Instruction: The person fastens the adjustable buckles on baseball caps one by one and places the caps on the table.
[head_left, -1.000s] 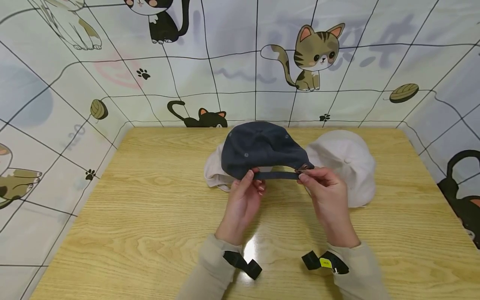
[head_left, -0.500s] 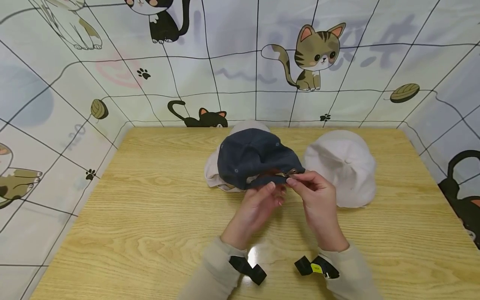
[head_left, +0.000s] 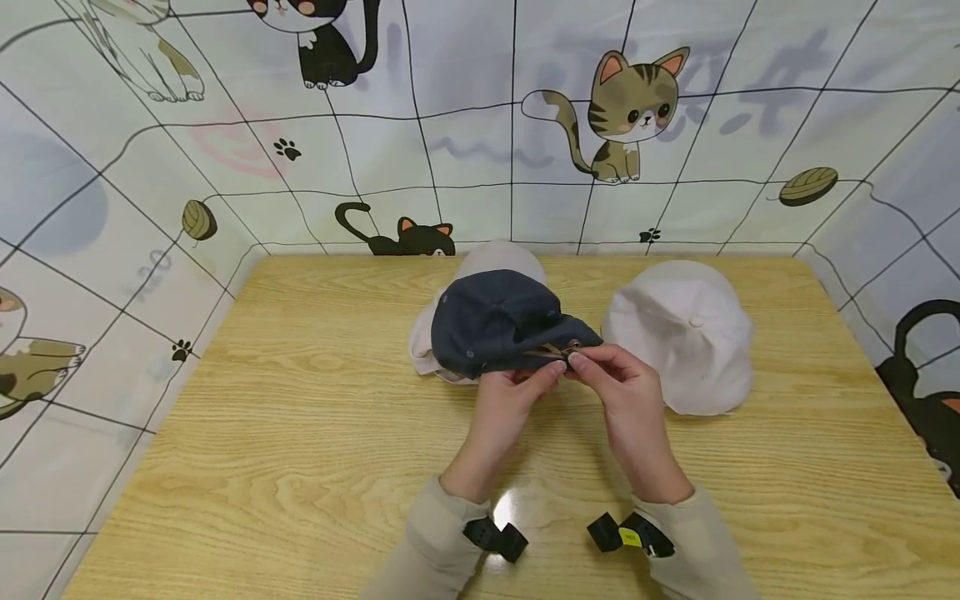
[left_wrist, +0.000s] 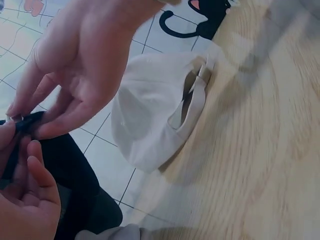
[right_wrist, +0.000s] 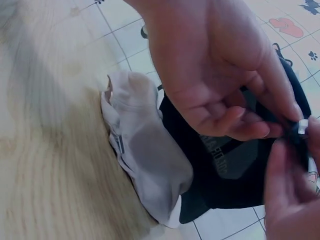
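Note:
A navy baseball cap (head_left: 483,317) is held over the table, its back opening turned toward me. My left hand (head_left: 506,408) pinches the cap's adjustment strap between thumb and fingers. Close beside it, my right hand (head_left: 630,417) pinches the strap's other part at the metal buckle (head_left: 572,345). The two thumbs nearly meet there. In the right wrist view, the left hand (right_wrist: 210,65) is above and the right hand (right_wrist: 295,195) below, with the dark cap (right_wrist: 220,180) behind them. The fingers partly hide the strap.
A white cap (head_left: 697,333) lies on the right of the wooden table (head_left: 300,467). Behind the navy cap, partly covered by it, sits a pale beige cap (head_left: 498,257). A cat-printed cloth (head_left: 465,150) stands round the table's back and sides.
The left hand has moved right along the strap toward the right hand, which shifted slightly left. The back opening has narrowed, and the navy cap has folded and dropped, showing more of the beige cap.

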